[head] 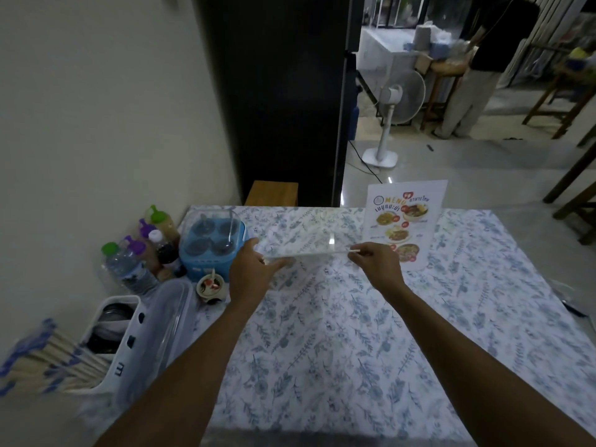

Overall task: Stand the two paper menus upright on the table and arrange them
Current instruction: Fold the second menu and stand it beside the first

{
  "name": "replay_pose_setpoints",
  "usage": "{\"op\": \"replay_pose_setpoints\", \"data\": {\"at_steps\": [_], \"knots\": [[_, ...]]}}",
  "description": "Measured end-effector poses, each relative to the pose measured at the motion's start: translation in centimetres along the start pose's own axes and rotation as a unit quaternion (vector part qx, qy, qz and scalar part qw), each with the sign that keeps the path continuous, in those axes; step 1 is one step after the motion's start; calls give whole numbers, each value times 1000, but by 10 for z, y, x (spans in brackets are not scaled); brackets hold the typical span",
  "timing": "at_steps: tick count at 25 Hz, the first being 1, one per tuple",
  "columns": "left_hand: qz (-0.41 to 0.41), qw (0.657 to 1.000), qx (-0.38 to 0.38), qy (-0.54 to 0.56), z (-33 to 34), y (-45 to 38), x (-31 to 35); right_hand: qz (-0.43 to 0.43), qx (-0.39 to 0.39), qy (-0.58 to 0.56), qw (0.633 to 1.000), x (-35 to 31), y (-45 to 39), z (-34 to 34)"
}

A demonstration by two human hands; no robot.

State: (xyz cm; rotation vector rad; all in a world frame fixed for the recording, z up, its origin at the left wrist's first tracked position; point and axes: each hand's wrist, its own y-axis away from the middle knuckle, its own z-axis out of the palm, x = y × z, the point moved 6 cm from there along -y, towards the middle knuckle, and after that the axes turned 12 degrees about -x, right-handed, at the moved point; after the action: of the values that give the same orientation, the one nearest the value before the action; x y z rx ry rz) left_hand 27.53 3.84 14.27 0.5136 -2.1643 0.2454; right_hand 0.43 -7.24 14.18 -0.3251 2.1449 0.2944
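Note:
One paper menu (403,217), white with food photos, stands upright at the far right of the table (354,350). A second menu (300,240) in a clear holder is held nearly flat above the table's far middle, seen almost edge-on. My left hand (250,272) grips its left edge. My right hand (377,266) pinches its right corner, just in front of the standing menu.
Along the left edge stand sauce bottles (154,243), a water bottle (129,266), a blue condiment caddy (209,246), a small cup (210,287), a clear lidded box (161,333) and a white cutlery bin with chopsticks (106,337). A fan (392,104) and a person (483,59) are beyond.

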Motion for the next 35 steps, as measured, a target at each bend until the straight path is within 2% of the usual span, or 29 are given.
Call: {"op": "replay_pose_setpoints", "data": {"at_steps": [6,12,17,26,35], "knots": [[33,998,52,-14,-21,-10,30,-44,29,25,998,-24,-14,-23],[62,994,58,-72,-16,-32,34,-59,29,29,997,-28,-29,-21],[50,991,56,-114,-13,-54,23,-56,42,54,996,-24,-53,-18],[40,997,43,-43,2,-82,6,-57,17,51,997,-8,-87,-9],[27,999,15,-22,14,-96,-6,-34,17,82,996,2,-99,-3]]}}
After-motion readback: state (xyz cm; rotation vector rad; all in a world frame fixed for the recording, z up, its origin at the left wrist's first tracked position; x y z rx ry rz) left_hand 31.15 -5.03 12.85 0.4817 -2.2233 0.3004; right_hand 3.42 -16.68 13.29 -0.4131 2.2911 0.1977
